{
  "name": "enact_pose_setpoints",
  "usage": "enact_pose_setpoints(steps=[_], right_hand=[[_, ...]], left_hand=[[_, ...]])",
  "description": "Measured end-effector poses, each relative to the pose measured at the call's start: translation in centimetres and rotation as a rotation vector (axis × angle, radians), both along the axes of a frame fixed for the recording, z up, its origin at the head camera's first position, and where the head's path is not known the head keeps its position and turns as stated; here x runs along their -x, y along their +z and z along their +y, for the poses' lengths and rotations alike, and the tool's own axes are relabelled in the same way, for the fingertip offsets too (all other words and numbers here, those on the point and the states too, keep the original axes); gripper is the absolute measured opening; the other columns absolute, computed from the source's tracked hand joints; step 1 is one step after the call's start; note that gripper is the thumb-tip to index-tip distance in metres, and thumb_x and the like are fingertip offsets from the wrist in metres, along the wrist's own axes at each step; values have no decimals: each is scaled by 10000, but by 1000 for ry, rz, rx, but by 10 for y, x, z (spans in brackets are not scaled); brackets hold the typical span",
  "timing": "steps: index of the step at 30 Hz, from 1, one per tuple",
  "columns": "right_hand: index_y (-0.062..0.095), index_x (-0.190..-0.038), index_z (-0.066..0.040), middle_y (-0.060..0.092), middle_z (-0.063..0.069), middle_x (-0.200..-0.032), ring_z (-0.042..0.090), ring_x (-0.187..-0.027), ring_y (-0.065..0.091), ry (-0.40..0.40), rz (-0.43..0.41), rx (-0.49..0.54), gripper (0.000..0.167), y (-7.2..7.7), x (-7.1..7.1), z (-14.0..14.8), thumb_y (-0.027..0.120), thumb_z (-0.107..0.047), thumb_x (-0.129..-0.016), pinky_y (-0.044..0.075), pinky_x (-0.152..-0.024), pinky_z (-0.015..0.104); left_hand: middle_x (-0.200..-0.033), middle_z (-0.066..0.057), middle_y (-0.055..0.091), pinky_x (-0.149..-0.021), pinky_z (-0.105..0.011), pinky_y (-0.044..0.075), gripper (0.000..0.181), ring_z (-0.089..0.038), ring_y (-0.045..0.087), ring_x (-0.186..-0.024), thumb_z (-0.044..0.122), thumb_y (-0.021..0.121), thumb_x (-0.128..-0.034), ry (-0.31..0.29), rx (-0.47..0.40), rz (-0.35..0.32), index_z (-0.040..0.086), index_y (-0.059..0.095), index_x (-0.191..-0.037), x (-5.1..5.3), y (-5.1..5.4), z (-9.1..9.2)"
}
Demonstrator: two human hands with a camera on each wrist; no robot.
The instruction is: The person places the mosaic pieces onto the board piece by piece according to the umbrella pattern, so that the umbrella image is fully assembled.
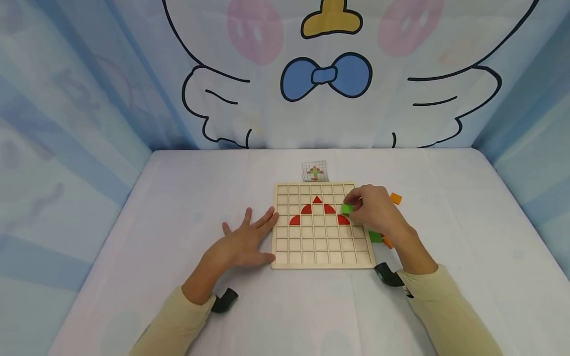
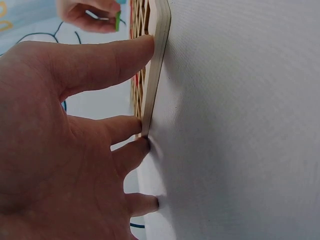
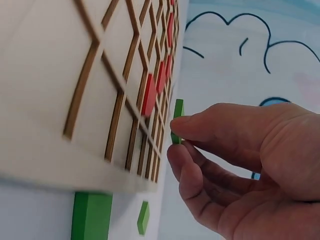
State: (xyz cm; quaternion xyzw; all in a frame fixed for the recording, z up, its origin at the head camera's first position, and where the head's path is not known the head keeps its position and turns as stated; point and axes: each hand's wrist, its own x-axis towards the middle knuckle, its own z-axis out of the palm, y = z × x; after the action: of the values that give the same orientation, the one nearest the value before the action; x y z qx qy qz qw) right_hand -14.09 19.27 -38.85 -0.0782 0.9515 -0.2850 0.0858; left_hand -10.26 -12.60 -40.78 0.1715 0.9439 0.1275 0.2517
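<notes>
A wooden grid board (image 1: 322,244) lies on the white table with red pieces in some cells: a triangle (image 1: 317,200) at the top and quarter-round pieces (image 1: 307,209) stepping down on both sides. My right hand (image 1: 378,210) pinches a green square tile (image 1: 347,208) between thumb and fingers, just above the board's right part. In the right wrist view the green tile (image 3: 178,107) is held on edge, apart from the grid. My left hand (image 1: 245,244) has its fingers spread, with thumb and fingertips touching the board's left edge.
A small pattern card (image 1: 314,171) with a coloured figure on a grid lies behind the board. To the right are an orange piece (image 1: 396,198), a green block (image 1: 375,237) and another orange piece (image 1: 388,243), partly under the right forearm.
</notes>
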Motion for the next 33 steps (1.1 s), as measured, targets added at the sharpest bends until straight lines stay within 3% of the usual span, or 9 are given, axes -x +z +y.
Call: enact_pose_setpoints(steps=[14,33], right_hand=[[781,-1081,-7,734,103,-932,221,-834,628,104,14,36,261,-9,13,-37,717,55,-836,535,-742,331],[799,-1021,-14,705,91,-867,206,-787,616,136,57,36,248,-15,20,-52,683,85,-825,511,-731,334]], left_hand=[[-1756,144,12,-1049,-917,94,966,-454,-40,-1608,481,714,-938,-9,16,-1,301,132,-1687,0,-1,-1],[-1757,142,17,-1061,-910,81,965,-446,-44,-1610,471,722,-937,-2,8,-8,299,140,-1686,-1,0,-1]])
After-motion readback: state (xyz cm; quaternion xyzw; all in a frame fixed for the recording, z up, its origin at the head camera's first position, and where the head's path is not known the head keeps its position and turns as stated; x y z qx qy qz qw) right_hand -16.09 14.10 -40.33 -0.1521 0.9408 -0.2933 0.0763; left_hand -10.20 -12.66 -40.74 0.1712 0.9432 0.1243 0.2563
